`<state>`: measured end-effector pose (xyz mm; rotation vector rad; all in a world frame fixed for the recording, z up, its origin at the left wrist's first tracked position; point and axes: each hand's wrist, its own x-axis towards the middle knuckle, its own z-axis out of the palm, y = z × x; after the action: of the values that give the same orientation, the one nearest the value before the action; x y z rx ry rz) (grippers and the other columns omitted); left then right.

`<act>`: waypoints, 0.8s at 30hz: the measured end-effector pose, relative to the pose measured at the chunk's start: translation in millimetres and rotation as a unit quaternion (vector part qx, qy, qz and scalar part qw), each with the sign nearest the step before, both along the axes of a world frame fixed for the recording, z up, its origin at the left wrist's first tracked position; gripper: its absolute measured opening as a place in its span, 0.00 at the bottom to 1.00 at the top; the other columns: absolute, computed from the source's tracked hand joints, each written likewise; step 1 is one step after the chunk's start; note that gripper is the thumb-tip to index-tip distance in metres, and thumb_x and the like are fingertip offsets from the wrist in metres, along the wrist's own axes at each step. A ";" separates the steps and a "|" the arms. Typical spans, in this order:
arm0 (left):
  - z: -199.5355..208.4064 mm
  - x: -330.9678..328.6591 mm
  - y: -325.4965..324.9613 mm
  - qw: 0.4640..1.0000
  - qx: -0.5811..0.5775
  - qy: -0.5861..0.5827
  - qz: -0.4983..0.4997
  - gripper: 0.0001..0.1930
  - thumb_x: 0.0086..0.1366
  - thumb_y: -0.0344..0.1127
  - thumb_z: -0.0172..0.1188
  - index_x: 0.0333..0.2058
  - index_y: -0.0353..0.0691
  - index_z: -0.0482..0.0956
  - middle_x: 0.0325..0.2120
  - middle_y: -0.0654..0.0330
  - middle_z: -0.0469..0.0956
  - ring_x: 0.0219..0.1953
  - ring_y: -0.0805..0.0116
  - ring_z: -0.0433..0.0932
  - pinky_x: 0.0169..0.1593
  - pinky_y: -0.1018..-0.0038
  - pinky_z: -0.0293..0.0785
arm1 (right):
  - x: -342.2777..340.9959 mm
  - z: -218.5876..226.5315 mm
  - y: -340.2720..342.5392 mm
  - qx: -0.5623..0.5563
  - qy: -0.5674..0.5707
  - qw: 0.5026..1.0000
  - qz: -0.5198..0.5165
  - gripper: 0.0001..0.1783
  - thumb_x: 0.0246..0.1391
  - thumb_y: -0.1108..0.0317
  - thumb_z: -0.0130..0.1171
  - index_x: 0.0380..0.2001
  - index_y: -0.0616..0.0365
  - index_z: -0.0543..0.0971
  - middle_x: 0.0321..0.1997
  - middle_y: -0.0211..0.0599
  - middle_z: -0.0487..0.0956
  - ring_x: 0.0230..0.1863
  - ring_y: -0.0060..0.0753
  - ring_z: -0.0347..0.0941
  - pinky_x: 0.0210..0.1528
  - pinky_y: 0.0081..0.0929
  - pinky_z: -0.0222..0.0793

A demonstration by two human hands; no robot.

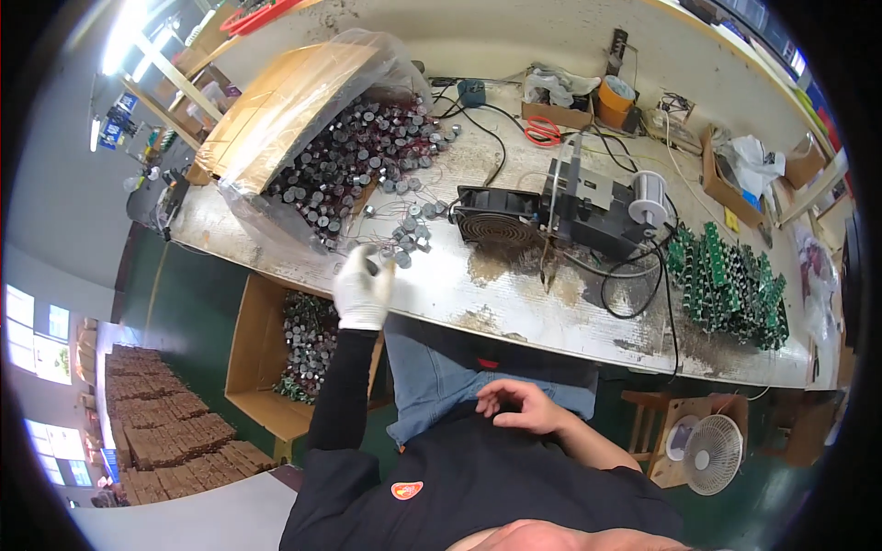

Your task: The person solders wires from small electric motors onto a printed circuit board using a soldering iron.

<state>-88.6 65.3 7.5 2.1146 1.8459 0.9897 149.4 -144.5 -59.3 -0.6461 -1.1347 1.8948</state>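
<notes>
My left hand (363, 292), in a white glove, reaches over the front edge of the bench. Its thumb and fingers are a little apart beside a loose group of small round silver parts with thin wires (411, 230); no part shows clearly between them. A larger heap of these wired parts (354, 156) spills from a tilted cardboard box (276, 101) lined with clear plastic. Bare and away from the bench, my right hand (519, 404) hovers over my lap, its fingers loosely bent and apart, holding nothing.
Right of the loose parts stand a black fan (499, 216) and a machine with a wire spool (649, 197). Green circuit boards (726, 285) pile at the right. Red-handled scissors (542, 131) lie behind. Below the bench, an open carton (253, 358) holds more parts; a white fan (714, 455) stands right.
</notes>
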 end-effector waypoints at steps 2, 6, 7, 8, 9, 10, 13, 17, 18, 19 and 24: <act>-10.2 18.8 -7.3 0.998 -0.062 0.014 -0.025 0.19 0.50 0.37 0.68 0.40 0.38 0.76 0.22 0.56 0.77 0.27 0.59 0.78 0.33 0.68 0.72 | 10.9 -2.8 -11.4 0.009 0.000 1.000 -0.011 0.23 0.51 0.74 0.62 0.51 0.62 0.71 0.44 0.35 0.76 0.42 0.21 0.71 0.48 0.21 0.68; -42.8 28.6 17.0 0.991 -0.026 0.123 -0.046 0.23 0.52 0.42 0.65 0.45 0.35 0.74 0.37 0.43 0.77 0.42 0.45 0.75 0.47 0.59 0.70 | 18.2 -12.7 -32.6 -0.011 0.008 1.000 -0.026 0.22 0.52 0.73 0.62 0.50 0.61 0.71 0.42 0.33 0.76 0.41 0.19 0.71 0.46 0.20 0.67; -32.7 37.6 15.1 0.995 -0.008 0.089 -0.044 0.19 0.52 0.41 0.64 0.38 0.32 0.76 0.34 0.42 0.77 0.41 0.45 0.75 0.46 0.58 0.71 | 19.5 -14.4 -33.6 0.001 -0.004 0.999 -0.039 0.22 0.52 0.72 0.62 0.50 0.61 0.71 0.42 0.32 0.77 0.40 0.18 0.71 0.46 0.19 0.67; -34.0 37.1 16.4 0.996 -0.016 0.077 -0.042 0.16 0.53 0.38 0.62 0.35 0.33 0.77 0.33 0.42 0.77 0.40 0.45 0.75 0.45 0.59 0.71 | 20.7 -14.0 -31.9 0.002 -0.004 0.999 -0.050 0.21 0.52 0.72 0.63 0.50 0.61 0.71 0.41 0.32 0.77 0.40 0.18 0.71 0.46 0.20 0.67; -29.1 34.1 13.3 0.997 -0.027 0.032 -0.068 0.14 0.53 0.37 0.61 0.35 0.33 0.77 0.32 0.44 0.78 0.38 0.46 0.76 0.43 0.60 0.71 | 24.7 -9.5 -29.5 0.014 -0.015 0.998 -0.066 0.20 0.52 0.71 0.63 0.49 0.60 0.72 0.40 0.31 0.77 0.40 0.18 0.71 0.45 0.20 0.67; -36.4 27.3 10.7 0.997 0.008 0.031 -0.070 0.10 0.55 0.35 0.60 0.32 0.35 0.76 0.31 0.45 0.78 0.35 0.48 0.76 0.40 0.60 0.71 | 30.9 -5.3 -27.1 0.025 -0.024 0.996 -0.081 0.19 0.52 0.70 0.63 0.48 0.60 0.73 0.40 0.31 0.77 0.40 0.18 0.71 0.45 0.20 0.67; -44.2 26.5 -5.2 0.997 0.021 -0.012 -0.071 0.09 0.54 0.31 0.62 0.24 0.34 0.72 0.19 0.51 0.75 0.22 0.56 0.74 0.30 0.67 0.70 | 69.2 14.5 -28.4 0.027 -0.062 0.989 -0.129 0.11 0.51 0.71 0.64 0.37 0.60 0.76 0.34 0.29 0.79 0.35 0.19 0.74 0.41 0.19 0.69; -49.4 43.4 -20.0 0.979 -0.008 -0.185 -0.078 0.07 0.58 0.28 0.59 0.33 0.31 0.75 0.26 0.55 0.77 0.29 0.67 0.75 0.38 0.74 0.71 | 140.1 55.2 -41.2 0.045 -0.114 0.927 -0.356 0.10 0.49 0.78 0.62 0.36 0.61 0.76 0.34 0.33 0.79 0.36 0.23 0.76 0.41 0.21 0.73; -53.8 43.9 -19.5 0.959 -0.015 -0.268 -0.089 0.06 0.59 0.27 0.58 0.35 0.31 0.75 0.28 0.56 0.77 0.31 0.69 0.75 0.40 0.76 0.70 | 158.0 62.7 -41.3 0.022 -0.109 0.875 -0.472 0.09 0.48 0.79 0.61 0.35 0.60 0.76 0.32 0.32 0.79 0.34 0.22 0.75 0.38 0.22 0.73; -61.2 42.1 -15.7 0.952 -0.019 -0.290 -0.092 0.05 0.61 0.26 0.56 0.36 0.31 0.74 0.30 0.59 0.77 0.34 0.72 0.73 0.41 0.77 0.69 | 178.2 67.7 -38.5 0.056 -0.141 0.802 -0.578 0.09 0.48 0.79 0.62 0.33 0.60 0.75 0.30 0.30 0.78 0.31 0.20 0.74 0.35 0.21 0.72; -53.4 50.0 -1.0 0.916 -0.006 -0.389 -0.100 0.05 0.62 0.23 0.55 0.37 0.31 0.73 0.33 0.59 0.75 0.35 0.74 0.73 0.41 0.79 0.69 | 246.6 103.2 -28.7 0.157 -0.657 0.281 -0.682 0.21 0.40 0.69 0.66 0.40 0.59 0.74 0.37 0.39 0.71 0.39 0.41 0.68 0.43 0.35 0.65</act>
<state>-38.6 64.3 -45.9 1.5020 1.2034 1.4656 396.0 -173.2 43.9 -2.0729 -0.8668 -0.7852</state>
